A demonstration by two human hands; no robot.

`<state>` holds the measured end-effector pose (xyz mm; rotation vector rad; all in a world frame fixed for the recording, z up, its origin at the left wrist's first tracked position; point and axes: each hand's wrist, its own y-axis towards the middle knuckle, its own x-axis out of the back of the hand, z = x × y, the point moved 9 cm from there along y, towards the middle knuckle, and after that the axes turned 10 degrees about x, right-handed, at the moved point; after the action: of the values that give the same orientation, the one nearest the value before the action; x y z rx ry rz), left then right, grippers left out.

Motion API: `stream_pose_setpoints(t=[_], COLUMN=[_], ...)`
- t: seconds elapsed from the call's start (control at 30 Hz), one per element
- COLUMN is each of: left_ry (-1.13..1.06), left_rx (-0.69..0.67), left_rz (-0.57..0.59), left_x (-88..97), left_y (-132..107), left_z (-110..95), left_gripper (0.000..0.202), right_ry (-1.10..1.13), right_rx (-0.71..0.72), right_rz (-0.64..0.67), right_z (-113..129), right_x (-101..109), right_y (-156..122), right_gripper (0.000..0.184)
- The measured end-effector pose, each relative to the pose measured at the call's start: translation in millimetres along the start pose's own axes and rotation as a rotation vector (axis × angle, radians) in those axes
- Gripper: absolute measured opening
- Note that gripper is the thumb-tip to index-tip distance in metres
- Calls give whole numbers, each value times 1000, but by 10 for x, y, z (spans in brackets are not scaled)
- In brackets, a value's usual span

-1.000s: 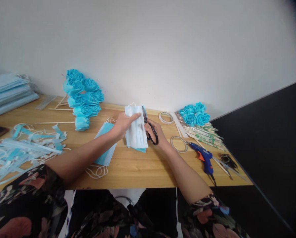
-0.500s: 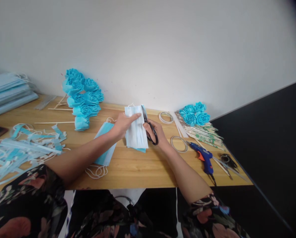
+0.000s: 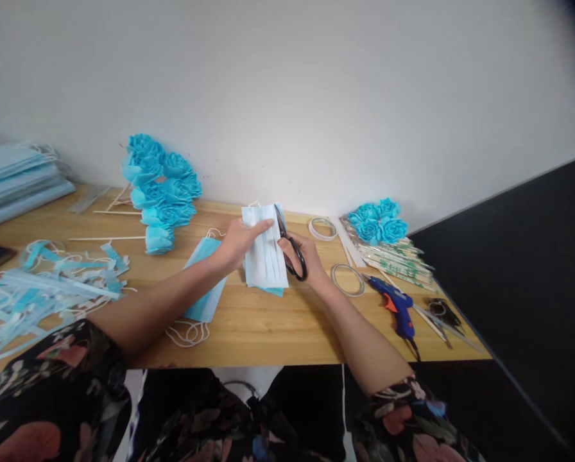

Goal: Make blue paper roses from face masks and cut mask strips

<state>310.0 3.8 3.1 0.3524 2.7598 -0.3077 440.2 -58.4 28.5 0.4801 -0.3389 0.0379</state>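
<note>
My left hand [image 3: 242, 242] pinches a small stack of face masks [image 3: 267, 266], thumb across the pale top layer. A blue layer shows below its lower edge. My right hand [image 3: 307, 258] is closed round the black handles of a pair of scissors [image 3: 297, 260]. The scissors' blades lie along the right side of the masks, pointing away from me. Under my left forearm another blue face mask [image 3: 209, 301] rests on the table, its ear loops spread out. Part of that mask is hidden by the arm.
Cut mask strips [image 3: 51, 292] are heaped at left, with stacked masks [image 3: 18, 176] behind. Blue fabric flowers [image 3: 165, 192] on sticks stand near the wall; more flowers [image 3: 378, 221] lie at right. Two tape rolls [image 3: 348, 280] and a blue glue gun [image 3: 396, 305] sit right of my hand.
</note>
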Motion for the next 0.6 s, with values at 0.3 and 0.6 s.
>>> stream_pose_setpoints(t=[0.3, 0.6], left_ry=[-6, -7], left_rx=[-22, -30], left_rz=[-6, -60], left_x=[13, 129], left_y=[28, 111], left_z=[-24, -88], left_gripper=[39, 46], right_ry=[40, 137], right_rx=[-65, -106], right_rz=[-27, -54], right_z=[-70, -155], right_x=[20, 20], right_y=[-4, -2], right_gripper=[48, 49])
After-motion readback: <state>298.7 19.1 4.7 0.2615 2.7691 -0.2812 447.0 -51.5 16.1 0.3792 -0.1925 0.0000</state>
